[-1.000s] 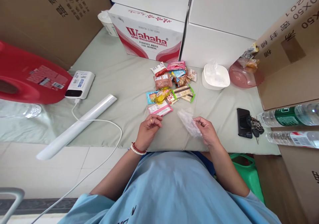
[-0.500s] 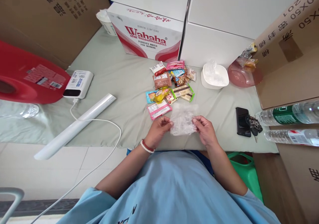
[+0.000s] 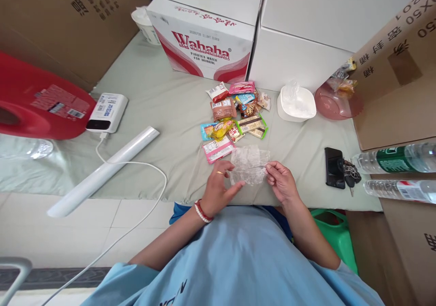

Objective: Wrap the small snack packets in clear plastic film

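A crumpled clear plastic bag [image 3: 250,164] is held spread out between both hands, just above the pale green sheet [image 3: 163,106]. My right hand [image 3: 283,182] pinches the bag's right edge. My left hand [image 3: 220,186], with a ring and a bead bracelet, touches the bag's lower left corner with its fingers loosely apart. Just beyond the bag lies a pile of several small snack packets [image 3: 235,113], the nearest a pink one [image 3: 218,149].
A white bowl [image 3: 296,104] and a pink plate [image 3: 337,104] sit right of the snacks. A black phone with keys [image 3: 337,172] and two water bottles [image 3: 398,158] lie at right. A white roll [image 3: 102,172], power bank [image 3: 106,112], red container [image 3: 41,108] and Wahaha carton [image 3: 204,45] stand left and behind.
My left hand moved from the sheet over to the bag. The bag, first a narrow bunch in my right hand, is now spread open between both hands.
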A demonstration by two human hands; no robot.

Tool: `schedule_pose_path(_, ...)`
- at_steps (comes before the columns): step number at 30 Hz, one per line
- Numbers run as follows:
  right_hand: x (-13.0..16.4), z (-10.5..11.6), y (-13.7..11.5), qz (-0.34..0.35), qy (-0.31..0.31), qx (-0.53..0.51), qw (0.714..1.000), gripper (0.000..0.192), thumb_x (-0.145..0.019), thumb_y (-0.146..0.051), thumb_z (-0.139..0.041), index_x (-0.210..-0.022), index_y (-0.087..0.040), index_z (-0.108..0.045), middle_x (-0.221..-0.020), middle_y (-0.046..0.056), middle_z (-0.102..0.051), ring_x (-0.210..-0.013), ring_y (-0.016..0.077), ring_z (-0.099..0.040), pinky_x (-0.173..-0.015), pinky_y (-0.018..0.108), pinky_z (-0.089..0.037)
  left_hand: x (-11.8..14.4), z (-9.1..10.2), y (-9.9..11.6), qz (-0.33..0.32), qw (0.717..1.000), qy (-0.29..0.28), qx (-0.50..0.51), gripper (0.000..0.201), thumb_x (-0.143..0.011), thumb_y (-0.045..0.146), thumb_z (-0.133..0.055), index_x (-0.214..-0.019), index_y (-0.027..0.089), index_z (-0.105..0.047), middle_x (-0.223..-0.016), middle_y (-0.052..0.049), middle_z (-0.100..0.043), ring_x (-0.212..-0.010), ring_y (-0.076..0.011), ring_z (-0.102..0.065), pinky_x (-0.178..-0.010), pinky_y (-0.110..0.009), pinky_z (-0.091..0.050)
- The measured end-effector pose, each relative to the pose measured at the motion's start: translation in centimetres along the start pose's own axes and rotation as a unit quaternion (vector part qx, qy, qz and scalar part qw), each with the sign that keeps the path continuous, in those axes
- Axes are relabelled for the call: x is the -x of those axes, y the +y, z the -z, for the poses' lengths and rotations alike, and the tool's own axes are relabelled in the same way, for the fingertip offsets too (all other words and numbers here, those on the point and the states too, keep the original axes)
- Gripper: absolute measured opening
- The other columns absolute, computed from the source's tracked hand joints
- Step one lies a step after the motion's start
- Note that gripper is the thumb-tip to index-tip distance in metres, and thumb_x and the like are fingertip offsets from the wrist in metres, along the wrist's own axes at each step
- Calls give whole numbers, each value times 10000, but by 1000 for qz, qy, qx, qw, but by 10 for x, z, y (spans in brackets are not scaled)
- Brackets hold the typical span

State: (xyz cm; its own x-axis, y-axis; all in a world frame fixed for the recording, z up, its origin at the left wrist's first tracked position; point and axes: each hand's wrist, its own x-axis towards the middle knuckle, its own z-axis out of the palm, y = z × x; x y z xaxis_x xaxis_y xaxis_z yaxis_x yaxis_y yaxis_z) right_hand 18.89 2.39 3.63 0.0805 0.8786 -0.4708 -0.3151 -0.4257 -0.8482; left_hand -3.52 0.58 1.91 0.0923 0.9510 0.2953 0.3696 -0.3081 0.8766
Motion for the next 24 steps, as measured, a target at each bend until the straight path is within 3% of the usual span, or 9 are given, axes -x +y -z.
schedule_pose_path(3, 5, -10, -5, 15, -14, 16, 1000, 361, -671, -461, -903, -794, -197, -690, -675, -36, -587, -491, 46, -365, -450, 213, -259, 2, -13, 6, -19, 998, -55, -24, 509, -849, 412, -785, -1255, 220, -545, -1195, -113, -587, -1025, -229, -618, -842, -379, -562)
schedule_pose_path(5, 9, -17, -8, 20, -25, 19, 999, 364, -679, -469, -899, -807, -203, -686, -673, -37, -593, -491, 51, -367, -453, 217, -264, 0, -21, 8, -1, 997, -71, -31, 423, -887, 383, -737, -1244, 215, -582, -1201, -122, -592, -1051, -244, -620, -901, -416, -552)
schedule_pose_path(8, 15, -22, -10, 22, -55, 25, 998, 363, -710, -493, -877, -837, -208, -691, -703, -28, -609, -502, 60, -375, -465, 224, -282, -7, -25, 8, 26, 996, -91, -4, 133, -929, 308, -657, -1029, 224, -682, -1073, -90, -642, -1025, -242, -620, -932, -424, -524)
schedule_pose_path(11, 16, -19, -11, 54, -44, 49, 996, 374, -799, -554, -791, -957, -223, -717, -772, -12, -625, -535, 77, -395, -489, 235, -313, -13, -22, 7, 93, 986, -90, 109, 126, -924, 335, -662, -884, 219, -692, -966, -63, -666, -940, -212, -630, -873, -383, -525)
schedule_pose_path(13, 12, -13, -10, 78, 7, 85, 993, 424, -811, -553, -779, -1098, -251, -702, -865, 0, -658, -568, 91, -418, -506, 239, -334, -15, -17, 7, 170, 956, -79, 226, 199, -890, 406, -717, -880, 211, -678, -979, -63, -689, -915, -196, -643, -816, -348, -534)
schedule_pose_path(15, 7, -6, -6, 79, 39, 126, 988, 541, -760, -512, -832, -1220, -286, -660, -1056, 21, -694, -602, 95, -451, -531, 242, -364, -16, -11, 10, 245, 907, -65, 337, 291, -831, 458, -788, -862, 207, -646, -1022, -68, -722, -943, -197, -661, -818, -341, -543)
schedule_pose_path(17, 2, 2, 0, 59, 10, 158, 986, 592, -708, -479, -871, -1225, -282, -661, -1184, 45, -692, -638, 100, -494, -576, 249, -403, -17, -5, 12, 296, 856, -48, 420, 350, -773, 454, -851, -847, 209, -612, -1068, -64, -742, -1025, -212, -680, -885, -376, -556)
schedule_pose_path(20, -2, 12, 10, 49, -35, 198, 978, 461, -722, -487, -848, -1088, -244, -711, -1076, 47, -716, -642, 116, -504, -605, 257, -411, -20, 8, 13, 328, 807, -11, 492, 371, -736, 393, -893, -851, 227, -582, -1065, -30, -739, -1174, -244, -669, -966, -440, -562)
schedule_pose_path(24, 5, 20, 11, 124, 66, 219, 966, 359, -835, -541, -756, -1034, -247, -703, -850, 14, -663, -597, 130, -436, -550, 260, -358, -24, 20, 7, 339, 785, 62, 515, 385, -709, 349, -913, -844, 246, -567, -929, 16, -704, -1300, -267, -618, -1007, -463, -563)
